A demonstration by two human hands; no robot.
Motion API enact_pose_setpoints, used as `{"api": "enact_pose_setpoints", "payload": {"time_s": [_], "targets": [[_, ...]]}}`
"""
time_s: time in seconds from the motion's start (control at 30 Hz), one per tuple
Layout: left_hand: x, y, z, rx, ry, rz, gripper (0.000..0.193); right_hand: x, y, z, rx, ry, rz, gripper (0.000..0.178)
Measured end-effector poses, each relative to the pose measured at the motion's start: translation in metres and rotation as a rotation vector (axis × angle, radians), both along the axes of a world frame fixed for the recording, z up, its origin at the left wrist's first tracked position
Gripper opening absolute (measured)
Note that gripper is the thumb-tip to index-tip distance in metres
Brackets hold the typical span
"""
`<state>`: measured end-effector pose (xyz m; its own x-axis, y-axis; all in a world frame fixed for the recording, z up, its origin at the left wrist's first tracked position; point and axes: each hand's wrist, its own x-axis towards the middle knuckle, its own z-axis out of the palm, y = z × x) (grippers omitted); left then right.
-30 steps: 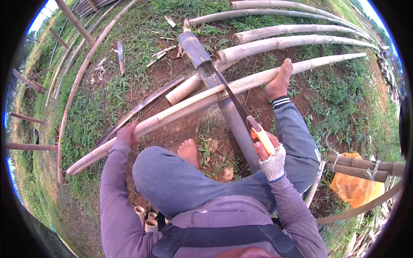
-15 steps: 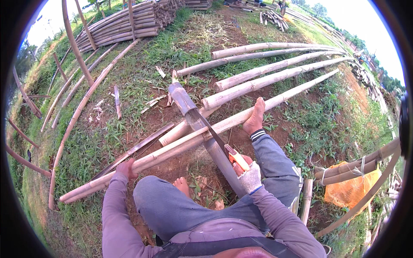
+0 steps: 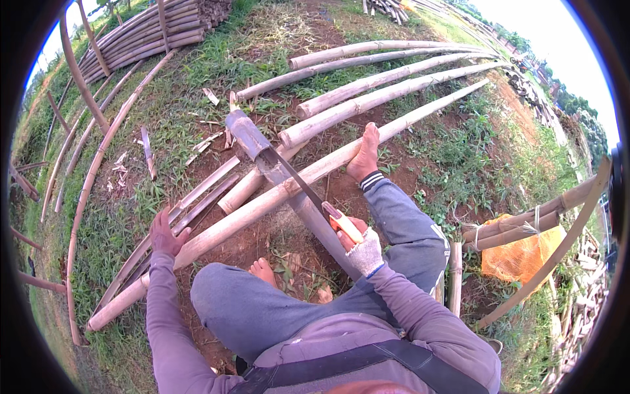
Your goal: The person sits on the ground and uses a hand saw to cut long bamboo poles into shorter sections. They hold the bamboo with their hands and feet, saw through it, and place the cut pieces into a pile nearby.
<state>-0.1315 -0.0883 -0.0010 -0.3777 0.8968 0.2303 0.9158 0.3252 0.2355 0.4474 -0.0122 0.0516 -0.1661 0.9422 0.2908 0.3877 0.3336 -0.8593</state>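
Open room: bare soil (image 3: 241, 247) btwn. bamboo pole (image 3: 226, 229) & L foot (image 3: 262, 270); R foot (image 3: 365, 154) set agst. pole. Pole runs diag., low-L end past L grip (image 3: 168, 235), just R of same. L grip open, thumb & fingers apart, over light split strip (image 3: 205, 187); contact unclear. R grip (image 3: 361, 243), gloved, closed abt. orange handle of saw (image 3: 332, 211); blade extends fwd-L from grip, crossing pole nr. dark bamboo support (image 3: 319, 228).
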Motion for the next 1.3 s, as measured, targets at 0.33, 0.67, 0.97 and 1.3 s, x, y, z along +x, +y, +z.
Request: {"api": "enact_pose_setpoints", "payload": {"time_s": [0.33,0.67,0.97,1.3], "targets": [[0.129,0.058,-0.008,-0.476,-0.047,-0.217,0.071,-0.003,-0.013,-0.003,-0.146,0.101,-0.045,0.039],[0.12,0.029,-0.015,-0.479,-0.058,-0.182,0.066,-0.023,-0.044,0.025,-0.313,0.271,-0.033,0.048],[0.133,0.015,-0.003,-0.551,-0.001,-0.093,0.062,-0.01,-0.051,0.022,-0.276,0.135,-0.02,0.043],[0.133,0.028,0.0,-0.617,0.005,-0.055,0.068,-0.058,0.025,-0.003,-0.153,0.136,-0.019,0.038]]}}
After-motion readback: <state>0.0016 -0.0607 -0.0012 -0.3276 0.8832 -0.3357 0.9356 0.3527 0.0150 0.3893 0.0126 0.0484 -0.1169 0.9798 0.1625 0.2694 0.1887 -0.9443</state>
